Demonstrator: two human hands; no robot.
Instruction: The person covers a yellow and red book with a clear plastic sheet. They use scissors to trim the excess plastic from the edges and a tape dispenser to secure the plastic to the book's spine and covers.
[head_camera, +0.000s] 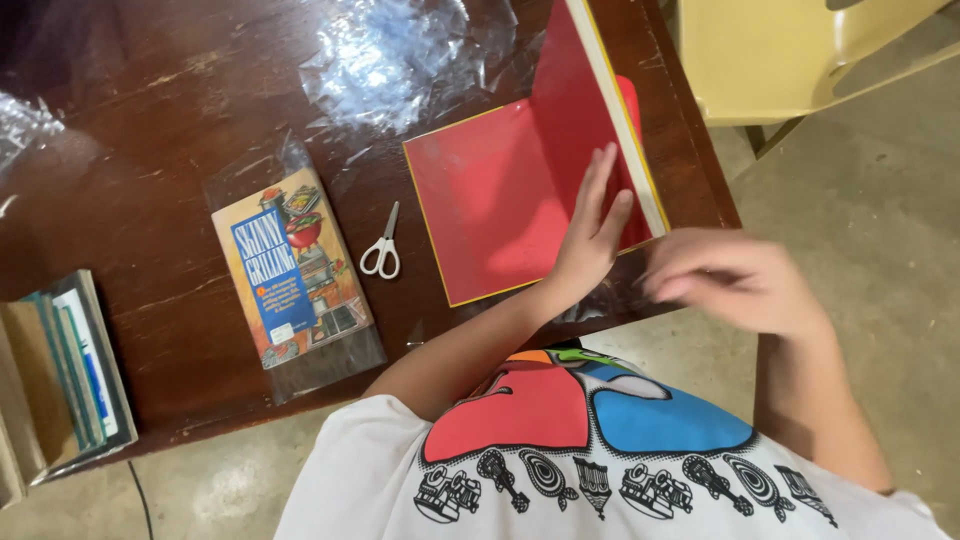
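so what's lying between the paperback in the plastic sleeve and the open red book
In the head view, a pair of white-handled scissors lies on the wooden table between the wrapped paperback and the red book.

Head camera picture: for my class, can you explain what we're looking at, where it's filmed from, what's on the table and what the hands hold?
There is no machine here. One camera on a person's head looks down at their own bare hands. The left hand presses flat on the inside of an open red book; the blurred right hand hovers beside it, holding nothing visible. On the dark wooden table lie white-handled scissors, a paperback in a clear plastic sleeve, crumpled clear plastic and a stack of books.
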